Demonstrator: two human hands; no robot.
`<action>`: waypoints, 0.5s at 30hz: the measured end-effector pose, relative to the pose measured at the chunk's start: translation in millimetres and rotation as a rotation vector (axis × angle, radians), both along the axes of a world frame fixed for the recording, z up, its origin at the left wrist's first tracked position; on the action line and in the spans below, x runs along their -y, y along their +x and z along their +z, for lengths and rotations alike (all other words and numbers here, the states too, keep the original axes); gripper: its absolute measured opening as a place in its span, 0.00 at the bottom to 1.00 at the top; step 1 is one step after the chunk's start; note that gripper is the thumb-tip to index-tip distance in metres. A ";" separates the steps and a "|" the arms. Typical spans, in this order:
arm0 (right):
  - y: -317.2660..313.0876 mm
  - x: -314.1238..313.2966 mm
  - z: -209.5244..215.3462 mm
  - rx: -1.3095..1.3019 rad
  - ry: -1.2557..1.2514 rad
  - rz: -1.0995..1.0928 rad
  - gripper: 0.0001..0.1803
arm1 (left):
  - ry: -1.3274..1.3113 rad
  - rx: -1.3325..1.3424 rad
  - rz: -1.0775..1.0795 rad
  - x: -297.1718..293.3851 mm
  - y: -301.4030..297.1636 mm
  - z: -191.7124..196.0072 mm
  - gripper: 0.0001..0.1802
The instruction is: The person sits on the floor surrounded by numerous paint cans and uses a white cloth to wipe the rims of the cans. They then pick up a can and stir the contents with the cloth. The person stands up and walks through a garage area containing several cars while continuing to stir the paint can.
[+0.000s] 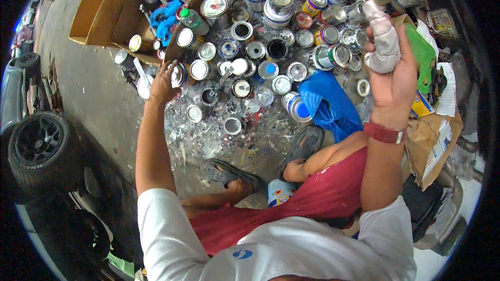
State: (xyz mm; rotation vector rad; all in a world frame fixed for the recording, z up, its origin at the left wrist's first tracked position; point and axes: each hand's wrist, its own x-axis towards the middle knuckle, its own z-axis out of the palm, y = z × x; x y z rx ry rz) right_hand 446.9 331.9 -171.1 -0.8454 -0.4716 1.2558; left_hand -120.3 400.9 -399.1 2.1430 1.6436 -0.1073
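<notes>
At the upper right of the head view, the person's right hand (398, 80) is closed around a grey lump (383, 41) lying along the palm and fingers; its material cannot be told. Toward the upper left, well apart, the left hand (164, 84) has its fingers beside a can (178, 75), near a box (94, 10); whether they grip it is unclear. Between the hands, more cans (241, 31) crowd the floor (104, 88), with a blue bag (329, 101) right of centre. The step looks like a left-hand reach, which would call for careful placing among such close neighbours.
</notes>
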 end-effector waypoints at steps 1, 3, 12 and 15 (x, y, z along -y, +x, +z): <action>0.0 0.0 -0.1 -0.019 0.001 -0.012 0.24 | 0.043 -0.067 -0.029 -0.7 0.7 -3.0 0.64; 2.7 1.0 -3.1 -0.039 0.017 -0.032 0.23 | 0.048 -0.120 -0.033 -4.6 11.1 -7.8 0.65; -60.1 -7.8 -16.4 -0.012 -0.026 -0.149 0.19 | 0.248 0.164 0.248 52.2 -0.9 -50.4 0.50; -95.3 3.8 -5.2 0.029 -0.073 0.109 0.17 | 0.418 0.348 0.618 100.5 67.6 -39.3 0.44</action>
